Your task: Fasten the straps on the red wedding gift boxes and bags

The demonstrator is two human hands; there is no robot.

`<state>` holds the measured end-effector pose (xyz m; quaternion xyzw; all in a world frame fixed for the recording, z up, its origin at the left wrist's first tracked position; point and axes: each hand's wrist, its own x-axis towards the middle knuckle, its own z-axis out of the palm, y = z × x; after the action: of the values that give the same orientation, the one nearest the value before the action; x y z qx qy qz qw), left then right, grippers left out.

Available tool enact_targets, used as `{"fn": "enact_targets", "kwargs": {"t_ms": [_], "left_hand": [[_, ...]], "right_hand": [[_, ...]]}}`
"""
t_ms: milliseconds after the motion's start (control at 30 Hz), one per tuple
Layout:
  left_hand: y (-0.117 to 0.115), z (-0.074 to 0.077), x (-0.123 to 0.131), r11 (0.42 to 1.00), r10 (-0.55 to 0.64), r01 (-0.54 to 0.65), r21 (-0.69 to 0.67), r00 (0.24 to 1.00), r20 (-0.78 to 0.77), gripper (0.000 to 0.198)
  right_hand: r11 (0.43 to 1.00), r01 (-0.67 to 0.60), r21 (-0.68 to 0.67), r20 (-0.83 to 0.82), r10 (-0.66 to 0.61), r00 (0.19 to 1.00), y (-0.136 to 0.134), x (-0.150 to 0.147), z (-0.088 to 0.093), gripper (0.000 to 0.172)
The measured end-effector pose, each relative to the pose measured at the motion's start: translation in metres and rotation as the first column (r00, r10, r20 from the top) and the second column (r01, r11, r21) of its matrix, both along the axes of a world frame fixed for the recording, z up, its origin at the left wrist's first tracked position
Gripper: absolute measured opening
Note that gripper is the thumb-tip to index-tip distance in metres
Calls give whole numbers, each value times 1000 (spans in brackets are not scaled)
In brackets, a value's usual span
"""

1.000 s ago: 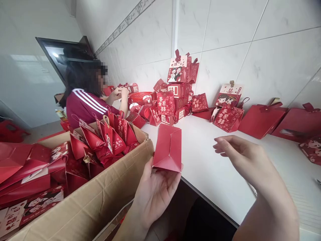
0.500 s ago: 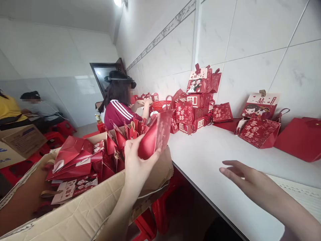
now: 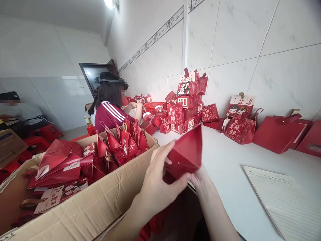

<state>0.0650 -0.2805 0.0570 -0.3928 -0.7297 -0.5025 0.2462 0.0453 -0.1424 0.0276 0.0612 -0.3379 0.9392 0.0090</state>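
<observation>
In front of me my left hand (image 3: pixel 157 179) grips a red paper gift box (image 3: pixel 187 149), with its thumb below and its fingers along the near side. The box is tilted, with a plain red triangular side toward me. My right hand (image 3: pixel 197 177) is behind the box, against or close to its far side. Its fingers are hidden, so I cannot tell how they are placed. To the left, a cardboard carton (image 3: pixel 97 197) holds several red gift boxes (image 3: pixel 126 142), some upright with loop handles, others lying folded.
A white table (image 3: pixel 225 167) runs along the tiled wall. On it are stacked red boxes (image 3: pixel 185 103), a patterned box (image 3: pixel 240 129), plain red bags (image 3: pixel 277 134) and a lined notebook (image 3: pixel 283 197). A person in a maroon shirt (image 3: pixel 107 115) works beyond the carton.
My left hand has carried the box rightward, away from over the carton, and turned it. My right hand has come in from above the table to behind the box. My view has shifted right.
</observation>
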Motion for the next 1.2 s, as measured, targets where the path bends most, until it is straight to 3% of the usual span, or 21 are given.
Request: {"fn": "enact_targets", "kwargs": {"t_ms": [100,200,267,367,500,600,733,833,933,967,1033,1100,1167,1200], "left_hand": [[-2,14,-14,986,168,-167,-13,984,59,52],[-7,24,-30,966,213,-238,103,954,211,45],[-12,26,-39,953,185,-250,172,928,324,37],[-23,25,-50,974,110,-186,128,886,450,23],[-33,20,-61,990,-60,-28,140,810,584,31],[-37,18,-69,975,-144,-9,222,733,665,42],[-39,14,-74,981,-144,-21,192,585,798,50],[-43,11,-70,963,-267,78,259,428,863,64],[-49,13,-65,926,-378,101,365,269,886,77],[-51,15,-65,919,-393,74,387,249,885,77],[-57,19,-68,901,-406,-21,434,316,857,71],[-65,23,-77,851,-333,-181,492,539,774,65],[-74,25,-88,771,-32,-396,498,758,652,65],[-79,24,-94,717,198,-525,458,784,589,67]], "right_hand": [[988,-126,-91,138,138,981,-12,4,8,32],[972,-167,-163,287,208,935,-16,7,12,37],[981,-149,-121,309,180,934,-14,7,10,35],[993,-98,-67,281,113,953,-8,6,4,34],[998,-34,-54,237,45,970,-4,3,-1,39],[997,-77,30,277,66,959,-5,4,0,43],[962,-26,271,315,-63,947,-3,8,-1,35],[903,113,415,221,-221,950,5,11,-8,37],[838,110,534,127,-208,970,14,13,-10,48],[829,99,551,105,-186,977,17,13,-9,52],[808,111,578,76,-188,979,21,13,-7,59],[740,157,654,74,-269,960,26,13,-6,59],[628,170,759,80,-350,933,31,11,-9,55],[575,155,803,86,-369,925,34,10,-12,53]]}}
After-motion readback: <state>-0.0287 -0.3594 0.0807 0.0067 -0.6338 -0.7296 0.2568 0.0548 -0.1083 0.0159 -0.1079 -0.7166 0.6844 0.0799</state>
